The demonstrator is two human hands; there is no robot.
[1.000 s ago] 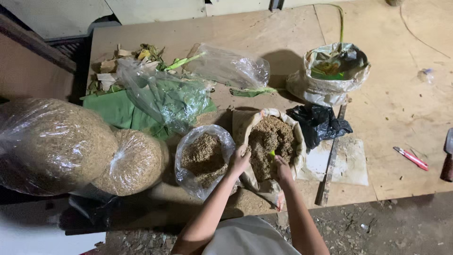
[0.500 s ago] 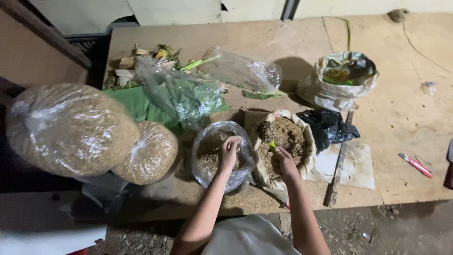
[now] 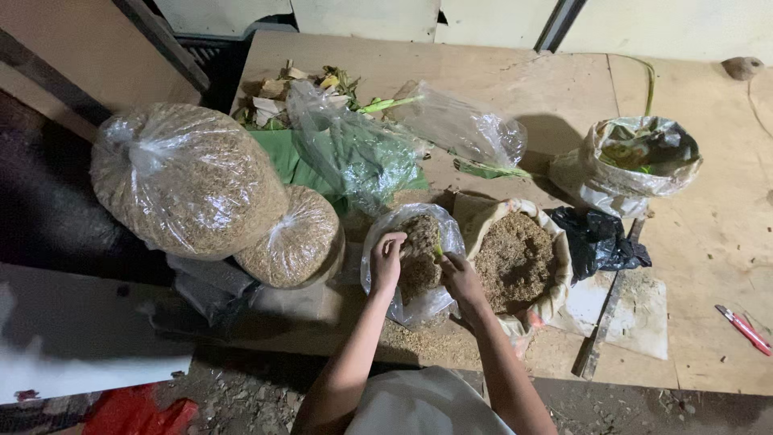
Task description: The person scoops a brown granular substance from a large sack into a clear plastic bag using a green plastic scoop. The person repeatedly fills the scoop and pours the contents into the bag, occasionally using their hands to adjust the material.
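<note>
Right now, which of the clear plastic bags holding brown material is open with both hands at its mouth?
The small clear bag beside the sack; the two larger bags on the left are tied shut and untouched.

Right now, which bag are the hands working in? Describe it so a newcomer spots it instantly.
Start at the wooden table, near its front edge. Between the smaller tied bag of grain and the open cloth sack sits a small clear plastic bag of brown crumbly material. Only it is both open and transparent, with the left hand and right hand at its mouth.

small bag [image 3: 407, 266]: glossy clear plastic | sack [image 3: 519, 262]: rough cloth | table [image 3: 564, 89]: matt bare wood
</note>
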